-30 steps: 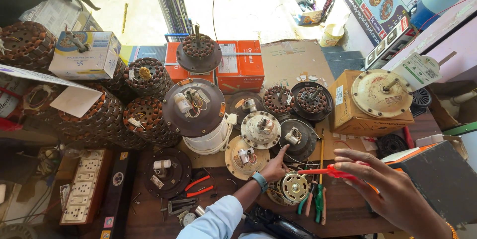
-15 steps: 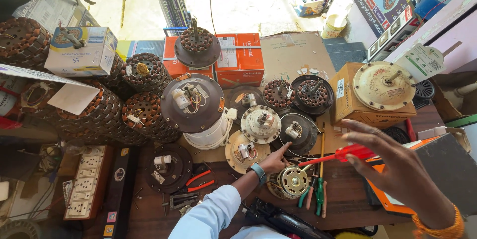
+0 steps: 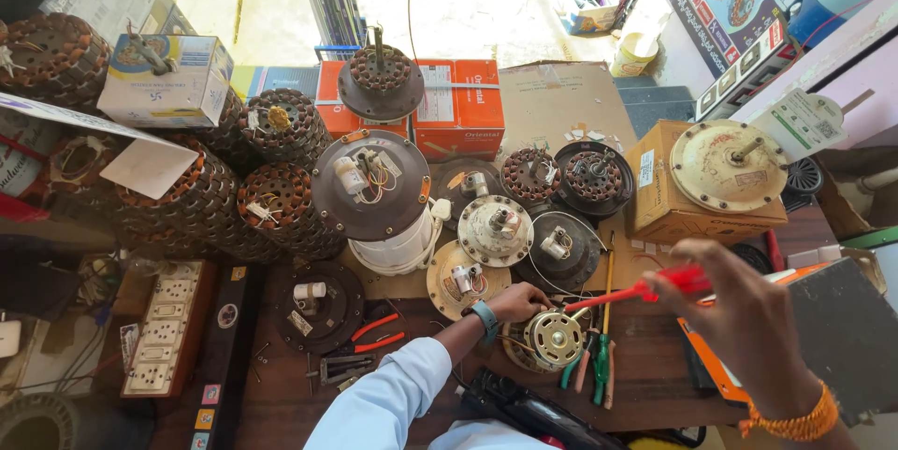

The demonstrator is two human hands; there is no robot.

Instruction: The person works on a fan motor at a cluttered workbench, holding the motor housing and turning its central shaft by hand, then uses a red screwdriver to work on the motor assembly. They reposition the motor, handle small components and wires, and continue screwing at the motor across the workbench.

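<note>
A small round brass-coloured motor [image 3: 554,340] lies on the dark wooden bench [image 3: 281,403] near its front edge. My left hand [image 3: 517,301], in a light blue sleeve with a blue wristband, rests curled on the motor's upper left edge. My right hand [image 3: 748,324], with an orange band at the wrist, hovers above the bench to the right. It grips a red-handled screwdriver [image 3: 636,292], whose tip points left toward the motor. Green-handled tools [image 3: 599,370] lie just right of the motor.
Several ceiling-fan motor parts crowd the bench: a dark housing on a white base [image 3: 374,186], round plates [image 3: 496,230], copper-wound stators [image 3: 276,202]. Orange boxes [image 3: 458,108] stand behind. A cardboard box [image 3: 669,211] carries a cream disc. A switch board [image 3: 164,324] and red pliers [image 3: 374,333] lie left.
My right hand has risen and drawn closer to the camera with the red screwdriver, its tip still pointing at the small motor. My left hand has stayed on the motor.
</note>
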